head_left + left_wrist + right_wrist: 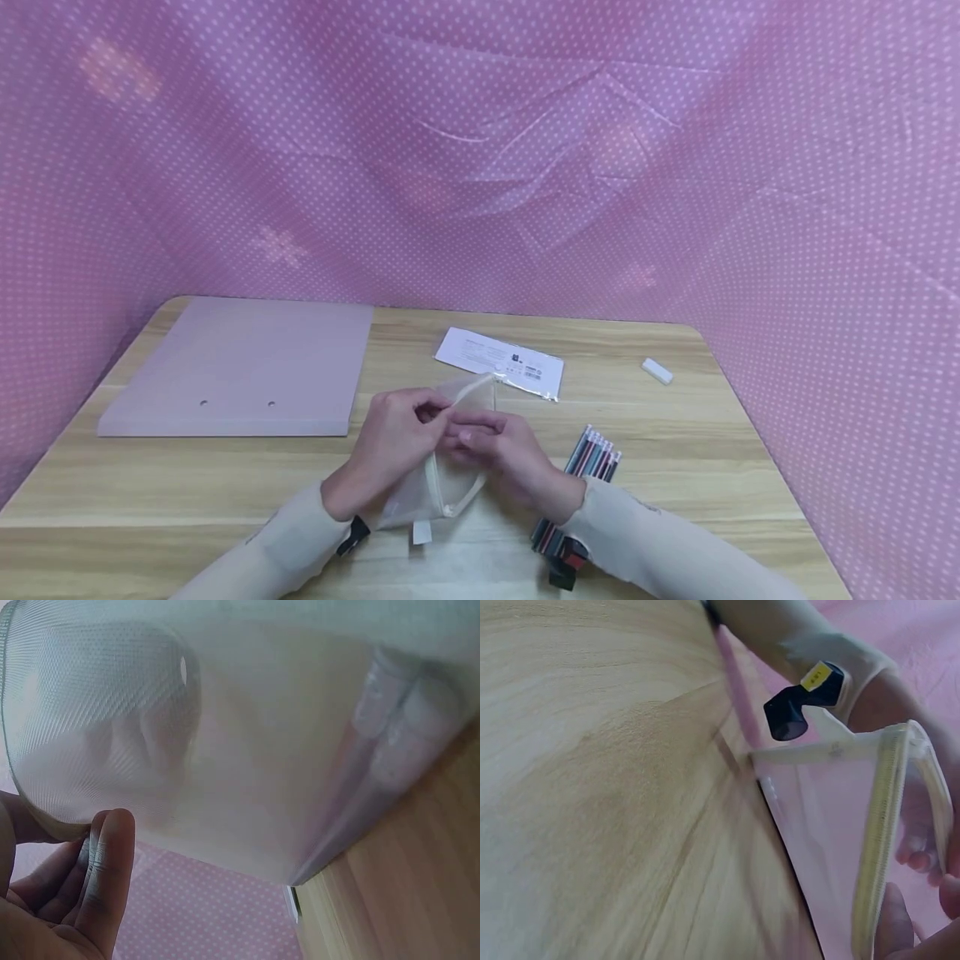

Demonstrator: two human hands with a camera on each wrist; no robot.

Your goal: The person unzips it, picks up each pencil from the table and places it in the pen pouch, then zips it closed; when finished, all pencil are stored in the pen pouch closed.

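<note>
A pale, see-through mesh zipper pouch (pixel 408 500) stands between my two hands with its mouth spread apart. My left hand (pixel 390 437) pinches the rim, thumb against fingers, as the left wrist view shows at the pouch's edge (pixel 187 742). On the other side, my right hand (pixel 517 454) has its fingers curled at the mouth and holds the rim beside the zipper (pixel 881 840). Through the mesh in the left wrist view show two pencils (pixel 397 750) with pale ends; whether they are inside or behind I cannot tell. A white tag (pixel 422 532) hangs from the pouch.
A row of pencils (pixel 592 457) lies partly under my right forearm. Beyond the hands is a white printed packet (pixel 495 358). To the left lies a large pale flat board (pixel 247 358) with two small holes, and at the far right a small white block (pixel 657 371).
</note>
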